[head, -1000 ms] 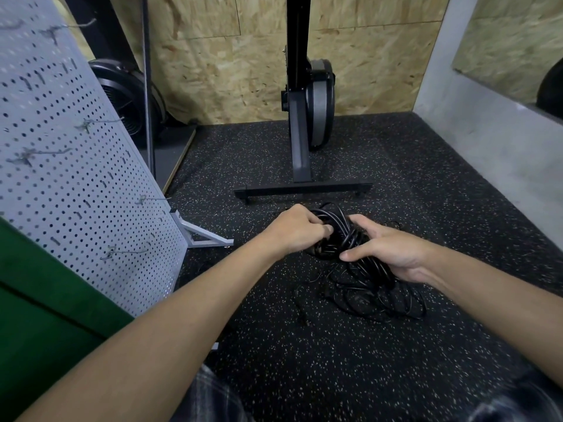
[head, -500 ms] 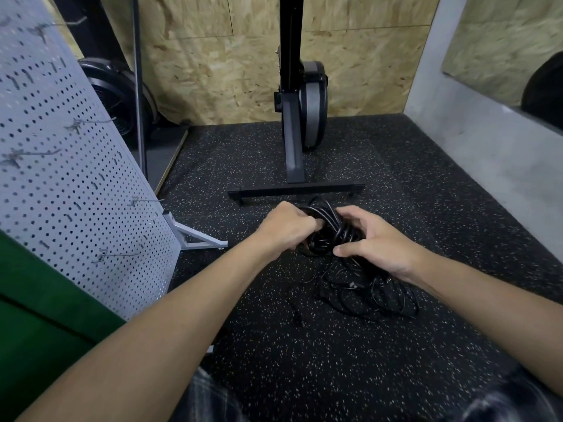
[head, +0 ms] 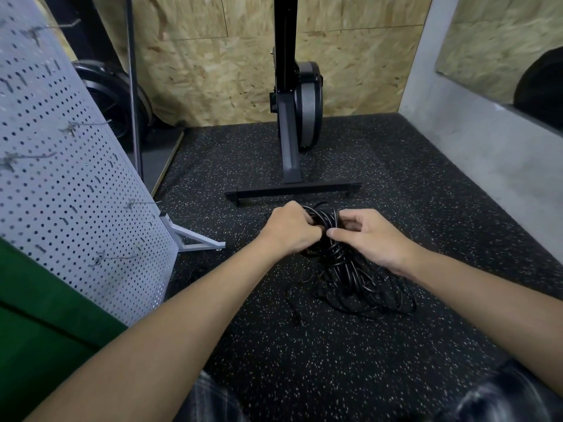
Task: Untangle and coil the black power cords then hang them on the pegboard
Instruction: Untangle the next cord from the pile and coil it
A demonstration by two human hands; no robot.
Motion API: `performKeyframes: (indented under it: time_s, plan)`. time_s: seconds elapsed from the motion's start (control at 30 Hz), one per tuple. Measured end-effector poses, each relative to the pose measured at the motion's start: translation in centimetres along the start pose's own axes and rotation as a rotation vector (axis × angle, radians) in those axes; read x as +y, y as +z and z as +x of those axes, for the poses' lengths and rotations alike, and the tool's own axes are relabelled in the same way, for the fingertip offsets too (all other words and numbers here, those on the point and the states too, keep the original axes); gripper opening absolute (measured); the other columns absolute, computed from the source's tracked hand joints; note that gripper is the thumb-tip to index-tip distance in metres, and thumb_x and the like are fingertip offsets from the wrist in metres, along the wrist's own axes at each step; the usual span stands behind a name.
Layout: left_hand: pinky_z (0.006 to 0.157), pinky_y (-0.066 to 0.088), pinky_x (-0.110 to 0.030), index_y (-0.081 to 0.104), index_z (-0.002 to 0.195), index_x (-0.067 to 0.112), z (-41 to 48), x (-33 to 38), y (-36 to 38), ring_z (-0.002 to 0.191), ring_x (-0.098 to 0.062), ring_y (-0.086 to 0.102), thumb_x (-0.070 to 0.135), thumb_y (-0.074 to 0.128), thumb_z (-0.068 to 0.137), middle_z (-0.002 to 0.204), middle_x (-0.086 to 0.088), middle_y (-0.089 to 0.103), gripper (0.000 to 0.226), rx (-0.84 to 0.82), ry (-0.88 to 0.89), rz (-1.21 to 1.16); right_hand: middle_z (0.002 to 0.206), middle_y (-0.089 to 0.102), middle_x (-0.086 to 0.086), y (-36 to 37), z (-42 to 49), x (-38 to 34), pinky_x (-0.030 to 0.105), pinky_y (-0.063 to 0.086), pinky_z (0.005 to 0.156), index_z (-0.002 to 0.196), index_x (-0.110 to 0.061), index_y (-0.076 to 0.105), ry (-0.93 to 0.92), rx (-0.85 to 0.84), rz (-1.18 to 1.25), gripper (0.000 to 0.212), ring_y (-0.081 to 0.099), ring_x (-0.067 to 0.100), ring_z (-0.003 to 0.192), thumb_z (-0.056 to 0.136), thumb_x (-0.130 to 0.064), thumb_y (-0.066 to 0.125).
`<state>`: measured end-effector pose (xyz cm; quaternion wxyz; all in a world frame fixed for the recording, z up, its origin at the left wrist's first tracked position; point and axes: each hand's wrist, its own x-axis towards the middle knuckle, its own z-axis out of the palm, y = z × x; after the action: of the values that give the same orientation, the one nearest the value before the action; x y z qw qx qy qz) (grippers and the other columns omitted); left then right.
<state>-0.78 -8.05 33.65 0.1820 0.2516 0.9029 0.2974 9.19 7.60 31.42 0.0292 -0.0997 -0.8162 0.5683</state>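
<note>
A tangled bundle of black power cords [head: 350, 275] lies on the speckled black floor ahead of me. My left hand [head: 289, 231] grips the upper loops of the bundle from the left, fingers curled round them. My right hand [head: 370, 239] pinches strands at the top of the bundle from the right, thumb against fingers. Loose loops spread out below and to the right of my hands. One cord end [head: 297, 318] trails toward me on the floor. The grey pegboard [head: 61, 184] leans at the left, with several metal hooks [head: 115, 257] sticking out.
The black T-shaped base of an exercise machine [head: 292, 188] stands just beyond the cords. The pegboard's white foot [head: 195, 239] juts onto the floor at left. A green surface [head: 39, 330] is at lower left, a grey concrete wall [head: 487, 166] at right.
Both hands have stayed on the top of the bundle and drawn closer together. My right hand has gone from a flatter hold to pinching strands with its fingertips.
</note>
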Motion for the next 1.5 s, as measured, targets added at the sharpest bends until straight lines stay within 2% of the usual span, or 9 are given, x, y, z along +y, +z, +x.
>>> performKeyframes:
  time_s: [0.23, 0.4, 0.47, 0.57, 0.73, 0.8, 0.9, 1.03, 1.5]
  plan:
    - [0.047, 0.036, -0.025, 0.079, 0.086, 0.004, -0.1, 0.8, -0.2, 0.062, -0.019, 0.055, 0.033, 0.069, 0.087, 0.067, 0.0, 0.064, 0.031, -0.028, -0.081, -0.06, 0.107, 0.08, 0.006, 0.0, 0.2, 0.0, 0.039, 0.06, 0.096, 0.111, -0.009, 0.076, 0.02, 0.026, 0.061, 0.019, 0.075, 0.022, 0.103, 0.099, -0.003, 0.062]
    - [0.047, 0.034, -0.024, 0.066, 0.062, 0.011, -0.2, 0.6, -0.3, 0.046, -0.017, 0.047, 0.033, 0.073, 0.085, 0.042, 0.007, 0.051, 0.032, 0.003, -0.128, -0.133, 0.105, 0.08, 0.004, 0.7, 0.2, -0.2, 0.018, 0.055, 0.08, 0.111, -0.007, 0.075, -0.083, 0.077, 0.034, 0.024, 0.075, 0.014, 0.098, 0.097, 0.006, 0.06]
    - [0.048, 0.038, -0.023, 0.063, 0.058, 0.013, -0.4, 0.3, -0.1, 0.048, -0.017, 0.051, 0.031, 0.076, 0.082, 0.047, 0.003, 0.056, 0.033, 0.034, -0.133, -0.149, 0.105, 0.079, 0.005, 0.6, 0.3, 0.0, 0.019, 0.055, 0.08, 0.111, -0.007, 0.074, -0.093, 0.054, 0.02, 0.024, 0.075, 0.015, 0.097, 0.095, 0.007, 0.062]
    - [0.055, 0.046, -0.023, 0.078, 0.072, 0.011, -0.8, -0.1, 0.0, 0.053, -0.01, 0.058, 0.042, 0.084, 0.083, 0.06, 0.002, 0.067, 0.033, 0.115, -0.078, -0.161, 0.107, 0.079, 0.007, 0.3, 0.6, 0.3, 0.029, 0.06, 0.087, 0.113, -0.008, 0.073, -0.067, 0.032, 0.047, 0.023, 0.074, 0.02, 0.101, 0.095, 0.004, 0.065]
    - [0.06, 0.044, -0.017, 0.07, 0.079, 0.021, -1.3, -0.8, 0.4, 0.062, -0.001, 0.062, 0.041, 0.084, 0.087, 0.069, 0.008, 0.068, 0.026, 0.304, 0.127, -0.185, 0.104, 0.079, 0.011, 0.9, 1.0, 0.4, 0.034, 0.061, 0.09, 0.111, -0.004, 0.074, -0.008, 0.102, 0.17, 0.015, 0.076, 0.026, 0.099, 0.096, -0.005, 0.069]
    - [0.06, 0.041, -0.009, 0.074, 0.096, 0.022, -1.5, -0.8, 0.3, 0.067, 0.001, 0.065, 0.036, 0.079, 0.093, 0.077, 0.006, 0.072, 0.016, 0.237, 0.203, -0.197, 0.101, 0.08, 0.012, 0.6, 1.3, 0.3, 0.037, 0.062, 0.088, 0.109, -0.003, 0.075, 0.024, 0.151, 0.235, 0.014, 0.077, 0.028, 0.097, 0.098, -0.008, 0.07]
    - [0.085, 0.048, -0.013, 0.069, 0.134, 0.028, -1.8, -1.1, -0.1, 0.1, -0.003, 0.067, 0.034, 0.077, 0.094, 0.111, 0.009, 0.071, 0.041, 0.065, 0.284, -0.126, 0.101, 0.08, 0.01, -0.4, 1.5, 0.5, 0.042, 0.061, 0.091, 0.11, -0.006, 0.076, 0.076, 0.23, 0.292, 0.014, 0.077, 0.029, 0.1, 0.098, -0.011, 0.07]
    - [0.102, 0.053, -0.028, 0.072, 0.133, 0.03, -1.6, -2.1, -0.4, 0.103, -0.003, 0.069, 0.026, 0.073, 0.098, 0.111, 0.009, 0.076, 0.035, 0.064, 0.382, -0.209, 0.105, 0.08, 0.009, -0.7, 1.2, 0.5, 0.039, 0.059, 0.092, 0.114, -0.008, 0.075, 0.081, 0.191, 0.314, 0.017, 0.077, 0.025, 0.101, 0.098, -0.011, 0.07]
    - [0.071, 0.041, -0.007, 0.063, 0.144, 0.024, -1.2, -1.2, 1.0, 0.072, -0.002, 0.051, 0.015, 0.068, 0.102, 0.087, 0.007, 0.063, 0.044, 0.104, 0.41, -0.15, 0.101, 0.081, -0.003, -0.7, 0.5, 0.1, 0.035, 0.059, 0.092, 0.107, -0.019, 0.078, 0.027, 0.303, 0.197, 0.014, 0.076, 0.013, 0.096, 0.098, -0.012, 0.07]
